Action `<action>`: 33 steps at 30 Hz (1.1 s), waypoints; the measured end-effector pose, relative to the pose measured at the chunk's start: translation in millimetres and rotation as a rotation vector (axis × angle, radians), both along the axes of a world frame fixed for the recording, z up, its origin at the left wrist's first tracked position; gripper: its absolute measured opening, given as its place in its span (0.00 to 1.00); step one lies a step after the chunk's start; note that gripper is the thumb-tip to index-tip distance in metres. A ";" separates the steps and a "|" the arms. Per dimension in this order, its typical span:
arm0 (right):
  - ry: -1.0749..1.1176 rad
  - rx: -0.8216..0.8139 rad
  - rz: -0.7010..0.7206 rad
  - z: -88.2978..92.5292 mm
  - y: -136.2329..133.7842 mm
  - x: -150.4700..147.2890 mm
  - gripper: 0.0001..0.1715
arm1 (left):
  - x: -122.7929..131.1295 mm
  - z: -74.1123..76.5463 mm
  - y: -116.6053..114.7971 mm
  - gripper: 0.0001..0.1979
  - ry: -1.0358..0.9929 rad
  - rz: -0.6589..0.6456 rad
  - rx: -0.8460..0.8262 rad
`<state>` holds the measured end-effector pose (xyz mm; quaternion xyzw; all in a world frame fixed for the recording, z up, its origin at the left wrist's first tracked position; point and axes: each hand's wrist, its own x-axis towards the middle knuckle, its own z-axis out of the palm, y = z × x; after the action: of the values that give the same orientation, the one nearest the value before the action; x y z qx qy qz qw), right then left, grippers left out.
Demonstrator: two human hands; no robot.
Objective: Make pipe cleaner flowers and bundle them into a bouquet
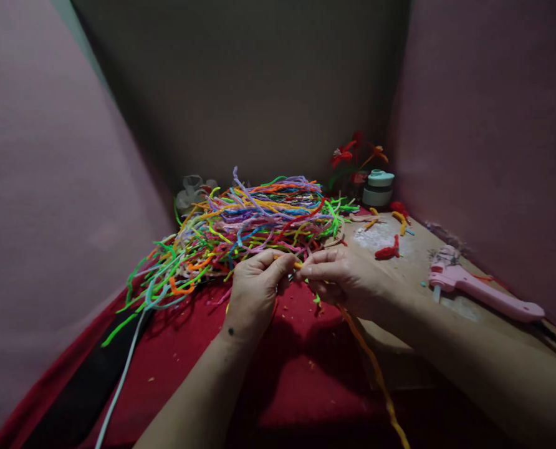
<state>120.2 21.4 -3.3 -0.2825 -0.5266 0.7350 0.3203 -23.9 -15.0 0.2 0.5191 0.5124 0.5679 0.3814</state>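
Observation:
My left hand [259, 284] and my right hand [336, 274] meet over the red cloth, thumbs and fingers pinched close together. Between their fingertips shows a short stretch of an orange-yellow pipe cleaner [376, 371]. Its long tail passes under my right hand and trails down past the bottom edge of the view. Both hands are closed on it. The ends inside my fingers are hidden. Just beyond my hands lies a large heap of many-coloured pipe cleaners [263, 215], with green, purple, pink, orange and blue ones among them.
On the right, a pink glue gun [488, 293] rests on a tan board [366, 274]. Red twisted pieces [389, 249] lie there too. Behind stand a mint-lidded container [378, 187] and red flowers [346, 153]. A white cable [128, 368] crosses a black strip [86, 380] at left.

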 end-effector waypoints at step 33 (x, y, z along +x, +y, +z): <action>-0.538 0.747 -0.136 0.7 -13.6 -0.4 0.12 | -22.9 4.5 3.7 0.16 0.162 -0.245 -0.360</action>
<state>119.7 7.9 -2.6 -0.3623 -0.7998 0.3731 0.2997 -46.7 -11.2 4.6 0.5449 0.5676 0.3731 0.4916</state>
